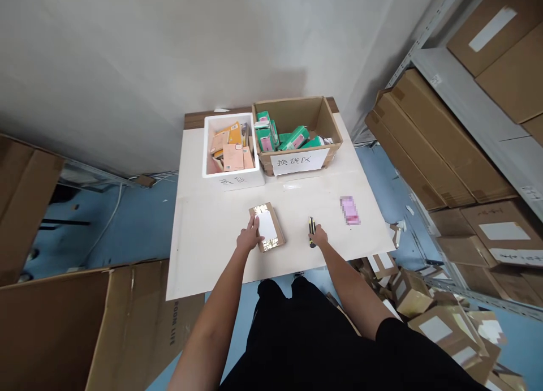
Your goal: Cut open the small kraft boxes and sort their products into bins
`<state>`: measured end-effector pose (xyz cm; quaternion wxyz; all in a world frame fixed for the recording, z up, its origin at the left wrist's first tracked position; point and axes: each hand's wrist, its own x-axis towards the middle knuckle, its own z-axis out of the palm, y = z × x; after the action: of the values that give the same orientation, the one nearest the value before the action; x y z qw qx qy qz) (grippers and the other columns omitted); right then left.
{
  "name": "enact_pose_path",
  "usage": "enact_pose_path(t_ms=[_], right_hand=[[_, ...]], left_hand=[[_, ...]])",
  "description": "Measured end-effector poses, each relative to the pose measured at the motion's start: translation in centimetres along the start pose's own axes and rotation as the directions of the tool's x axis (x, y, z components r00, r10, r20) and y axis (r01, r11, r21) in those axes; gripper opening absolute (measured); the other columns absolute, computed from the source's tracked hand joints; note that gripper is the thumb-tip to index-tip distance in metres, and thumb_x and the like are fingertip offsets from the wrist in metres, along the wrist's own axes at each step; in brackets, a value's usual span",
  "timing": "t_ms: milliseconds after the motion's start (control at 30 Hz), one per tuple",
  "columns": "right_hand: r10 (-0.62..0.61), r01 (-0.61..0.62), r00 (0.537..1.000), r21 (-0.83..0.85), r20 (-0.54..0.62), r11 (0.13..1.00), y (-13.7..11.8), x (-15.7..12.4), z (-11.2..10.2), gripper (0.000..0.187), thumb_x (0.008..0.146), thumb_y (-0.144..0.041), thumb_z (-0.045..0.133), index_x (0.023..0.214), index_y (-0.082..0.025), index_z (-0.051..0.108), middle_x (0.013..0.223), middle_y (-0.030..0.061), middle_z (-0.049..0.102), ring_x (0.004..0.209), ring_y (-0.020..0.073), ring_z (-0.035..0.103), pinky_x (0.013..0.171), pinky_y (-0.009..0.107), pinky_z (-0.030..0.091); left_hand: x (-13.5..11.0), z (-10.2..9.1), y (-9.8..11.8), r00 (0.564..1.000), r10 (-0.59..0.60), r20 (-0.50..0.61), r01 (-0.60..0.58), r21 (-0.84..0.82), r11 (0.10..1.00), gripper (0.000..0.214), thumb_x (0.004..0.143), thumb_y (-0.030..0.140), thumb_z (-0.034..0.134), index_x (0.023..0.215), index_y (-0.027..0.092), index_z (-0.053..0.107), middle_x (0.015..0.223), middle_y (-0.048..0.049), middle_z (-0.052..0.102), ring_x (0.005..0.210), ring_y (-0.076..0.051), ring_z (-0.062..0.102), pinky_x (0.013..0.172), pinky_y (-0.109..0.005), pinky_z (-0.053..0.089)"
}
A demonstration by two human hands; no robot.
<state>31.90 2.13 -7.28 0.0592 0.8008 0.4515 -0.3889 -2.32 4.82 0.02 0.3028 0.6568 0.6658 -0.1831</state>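
A small taped cardboard box [267,226] with a white label lies flat near the front middle of the table. My left hand [250,233] grips its left edge, fingers resting on the top. To the right, my right hand [321,236] has its fingers closed around a black and yellow utility knife [311,228], which points away from me at the tabletop. Whether the blade is out is too small to tell. Further right lies a pink, pixelated object [350,211], apart from both hands.
At the table's back stand a white foam box [244,180] of orange and pink packets and an open carton [328,155] with green boxes. Shelving with large cartons [441,147] rises on the right. A big open carton [139,317] is at lower left; boxes [445,329] lie piled at lower right.
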Motion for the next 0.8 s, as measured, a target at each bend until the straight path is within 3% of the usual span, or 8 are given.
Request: enact_pose_path(t_ms=[100,200,267,333,433,567,800], right_hand=[[-0.095,0.096,0.995,0.188,-0.015,0.977,-3.2,-1.3,-0.4,0.041,0.094,-0.028,0.062,0.130,-0.021,0.044,0.105,0.0063,0.075,0.084,0.0201,0.074,0.072,0.026,0.051],[-0.317,0.313,0.948,0.297,-0.034,0.902,-8.7,-3.7,-1.5,0.050,0.099,-0.029,0.050,0.146,-0.026,0.033,0.102,0.0006,0.076,0.071,0.0168,0.072,0.070,0.026,0.053],[-0.474,0.467,0.880,0.257,-0.039,0.846,-12.9,-5.5,-1.9,0.056,0.103,-0.034,0.048,0.155,-0.029,0.027,0.103,0.0006,0.077,0.073,0.0174,0.072,0.073,0.027,0.054],[-0.545,0.542,0.838,0.132,-0.015,0.830,-17.0,-7.2,-1.7,0.059,0.105,-0.036,0.049,0.159,-0.028,0.028,0.105,0.0036,0.077,0.079,0.0197,0.073,0.076,0.027,0.052],[-0.502,0.503,0.864,-0.091,0.035,0.859,-21.2,-8.6,-0.6,0.058,0.104,-0.034,0.053,0.158,-0.025,0.033,0.111,0.0090,0.075,0.088,0.0248,0.073,0.077,0.030,0.049],[-0.417,0.411,0.908,-0.252,0.031,0.876,-22.7,-9.3,1.2,0.055,0.105,-0.025,0.048,0.159,-0.026,0.036,0.119,0.0122,0.073,0.101,0.0277,0.073,0.081,0.033,0.048],[-0.397,0.382,0.917,-0.355,0.033,0.853,-22.2,-10.7,2.0,0.053,0.104,-0.022,0.048,0.157,-0.027,0.044,0.123,0.0138,0.074,0.110,0.0295,0.072,0.083,0.034,0.049]], left_hand=[[-0.2,0.1,0.1,1.000,0.012,-0.025,-0.013,-0.015,1.000,0.096,0.095,0.053,0.060,0.170,0.045,0.001,0.181,0.0010,-0.001,0.134,-0.036,0.054,0.094,-0.044,0.056],[-0.3,0.1,0.1,0.999,0.026,-0.039,-0.027,-0.041,0.999,0.098,0.093,0.055,0.064,0.169,0.047,0.003,0.181,0.0010,0.003,0.135,-0.037,0.053,0.095,-0.045,0.056],[-0.4,0.1,0.1,0.998,0.034,-0.052,-0.037,-0.054,0.998,0.100,0.091,0.055,0.066,0.169,0.047,0.004,0.181,0.0009,0.006,0.134,-0.037,0.053,0.095,-0.046,0.056],[-0.5,0.1,0.1,0.997,0.043,-0.068,-0.047,-0.056,0.997,0.100,0.090,0.052,0.068,0.169,0.047,0.006,0.181,0.0014,0.007,0.133,-0.037,0.054,0.096,-0.047,0.056],[-0.7,0.2,0.1,0.995,0.059,-0.083,-0.063,-0.051,0.997,0.098,0.090,0.053,0.069,0.168,0.048,0.010,0.181,0.0018,0.008,0.133,-0.038,0.053,0.095,-0.047,0.055],[-0.5,0.3,-0.2,0.987,0.116,-0.114,-0.120,-0.028,0.992,0.100,0.088,0.058,0.070,0.169,0.045,0.012,0.181,-0.0020,0.011,0.136,-0.039,0.050,0.098,-0.048,0.054],[0.2,-0.7,-2.4,0.954,0.292,-0.073,-0.288,0.071,0.955,0.091,0.092,0.047,0.066,0.169,0.041,0.019,0.180,-0.0036,0.016,0.138,-0.038,0.049,0.103,-0.050,0.051]])
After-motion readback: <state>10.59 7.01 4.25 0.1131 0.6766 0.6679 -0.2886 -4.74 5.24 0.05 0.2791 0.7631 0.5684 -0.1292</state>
